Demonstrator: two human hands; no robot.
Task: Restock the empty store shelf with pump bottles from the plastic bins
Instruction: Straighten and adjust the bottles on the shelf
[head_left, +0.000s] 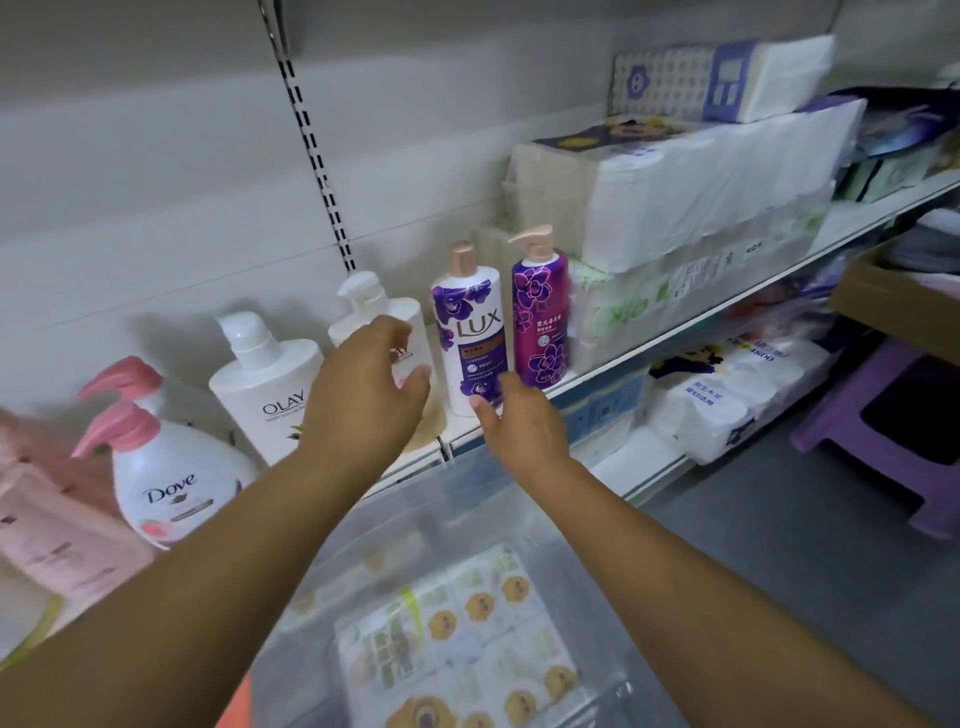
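I log stacked tissue packs (701, 171) upper right, bagged paper rolls (727, 400) below them. Purple stool (841, 410) on the floor, cardboard box (878, 301) above it. Pink pouches (47, 519) far left.

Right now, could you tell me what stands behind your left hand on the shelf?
A white plastic pump bottle; the left hand covers most of its label and lower body.
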